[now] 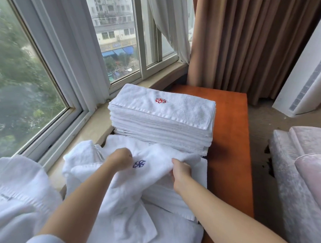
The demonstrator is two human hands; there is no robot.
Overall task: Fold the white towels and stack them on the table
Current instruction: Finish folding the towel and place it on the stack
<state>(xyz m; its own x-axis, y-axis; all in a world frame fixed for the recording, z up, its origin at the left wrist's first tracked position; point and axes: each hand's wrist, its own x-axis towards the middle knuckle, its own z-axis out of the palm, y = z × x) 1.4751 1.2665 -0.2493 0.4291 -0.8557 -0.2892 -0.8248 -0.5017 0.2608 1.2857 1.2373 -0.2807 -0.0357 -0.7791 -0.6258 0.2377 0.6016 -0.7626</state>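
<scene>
A tall stack of folded white towels (163, 121) stands on the orange-brown table (230, 136) by the window; its top towel bears a red emblem. In front of the stack lies a loose white towel with a blue emblem (151, 170), rumpled over other unfolded towels. My left hand (120, 158) grips this towel just left of the emblem, fingers curled into the cloth. My right hand (179, 170) pinches its right edge, thumb on top. More unfolded white towels (136, 226) spread below my forearms.
A heap of white towels (19, 195) sits at the near left by the window sill (92, 125). Brown curtains (245, 41) hang behind the table. A pale upholstered chair (306, 178) stands at the right, a white air conditioner unit (308, 86) beyond it.
</scene>
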